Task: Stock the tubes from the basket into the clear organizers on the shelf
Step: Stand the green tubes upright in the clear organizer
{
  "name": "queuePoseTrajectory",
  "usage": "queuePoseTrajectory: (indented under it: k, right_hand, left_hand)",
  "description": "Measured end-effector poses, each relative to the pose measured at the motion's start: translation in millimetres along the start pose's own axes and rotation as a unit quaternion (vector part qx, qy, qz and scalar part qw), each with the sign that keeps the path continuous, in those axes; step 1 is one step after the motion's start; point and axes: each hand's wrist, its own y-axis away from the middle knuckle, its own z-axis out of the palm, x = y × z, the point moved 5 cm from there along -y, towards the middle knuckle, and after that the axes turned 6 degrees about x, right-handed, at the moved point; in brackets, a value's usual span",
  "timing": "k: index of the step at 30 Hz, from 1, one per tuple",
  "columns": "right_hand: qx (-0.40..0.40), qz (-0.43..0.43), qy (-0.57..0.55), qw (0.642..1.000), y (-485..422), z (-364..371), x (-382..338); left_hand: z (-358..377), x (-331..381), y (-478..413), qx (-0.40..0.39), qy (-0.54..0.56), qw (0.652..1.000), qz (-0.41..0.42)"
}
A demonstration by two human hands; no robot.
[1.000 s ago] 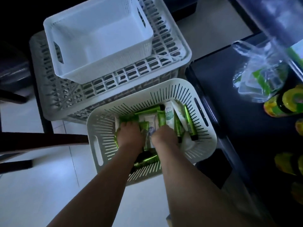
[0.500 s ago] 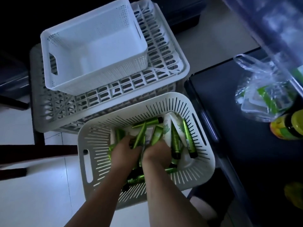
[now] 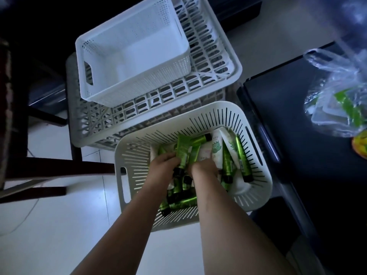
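Observation:
A slotted off-white basket [image 3: 256, 181] on the floor holds several green tubes with black caps and some white tubes. Both my hands are down inside it. My left hand [image 3: 163, 165] grips a bunch of green tubes [image 3: 183, 149], whose flat ends stick up above my fingers. My right hand [image 3: 205, 170] is curled round tubes right beside it; its fingers are hidden under the pile. More green tubes [image 3: 241, 158] lie along the basket's right side, and others [image 3: 181, 202] between my forearms. No clear organizers are in view.
A white perforated bin [image 3: 131, 54] sits atop a large grey crate [image 3: 216, 62] behind the basket. A dark shelf surface [image 3: 297, 126] at right carries a crumpled clear plastic bag [image 3: 337, 96] and a yellow item [image 3: 360, 145]. Dark chair legs [image 3: 39, 169] stand at left.
My hands have gathered tubes into a bunch and lifted them, so the green tube ends now stand up out of the pile. The view has shifted, with the basket lower in frame.

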Motion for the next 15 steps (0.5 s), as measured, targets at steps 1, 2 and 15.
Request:
queuePoseTrajectory:
  k: [1,2,15]
  right_hand:
    - [-0.04,0.001,-0.04,0.998,2,1,1]
    - [-0.068,0.017,-0.048,0.996,6,2,2]
    - [-0.096,-0.054,0.097,0.989,57,-50,-31]
  left_hand:
    - [0,0,3,-0.003,0.024,1.0,-0.004]
    - [0,-2,4,-0.004,0.053,0.999,-0.012]
    - [-23,16,41,0.011,0.096,0.995,0.023]
